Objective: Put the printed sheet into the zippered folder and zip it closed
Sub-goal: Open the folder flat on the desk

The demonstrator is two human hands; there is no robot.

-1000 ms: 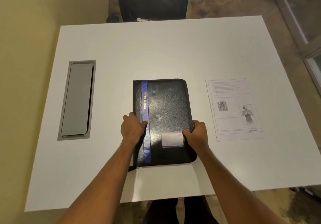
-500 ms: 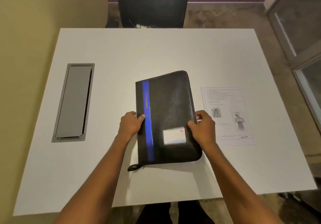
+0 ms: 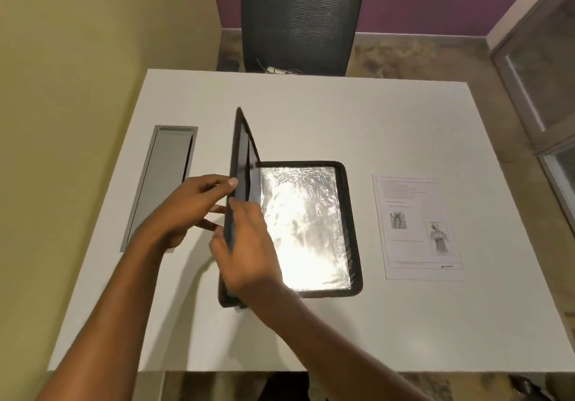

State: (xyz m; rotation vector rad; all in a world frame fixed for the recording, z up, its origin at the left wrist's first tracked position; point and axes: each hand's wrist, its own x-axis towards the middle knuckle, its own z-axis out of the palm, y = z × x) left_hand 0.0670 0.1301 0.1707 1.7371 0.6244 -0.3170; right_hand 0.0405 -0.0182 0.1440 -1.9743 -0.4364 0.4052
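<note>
The black zippered folder [image 3: 350, 220] lies open in the middle of the white table [image 3: 342, 114]. Its right half is flat, showing a shiny clear plastic sleeve [image 3: 305, 223]. Its front cover [image 3: 241, 158] stands nearly upright on its left edge. My left hand [image 3: 193, 207] holds the cover's outer side with the thumb on its edge. My right hand [image 3: 249, 251] grips the cover's near edge from the inner side. The printed sheet [image 3: 417, 226], with text and two small diagrams, lies flat on the table to the right of the folder, untouched.
A grey cable hatch [image 3: 161, 182] is set into the table at the left. A black mesh chair [image 3: 298, 18] stands behind the table's far edge. A yellow wall runs along the left, and a glass door frame stands at the right.
The folder was closed and flat under both hands. Its cover has been swung up to the left and now stands upright, exposing the plastic sleeve inside. The sheet has not moved.
</note>
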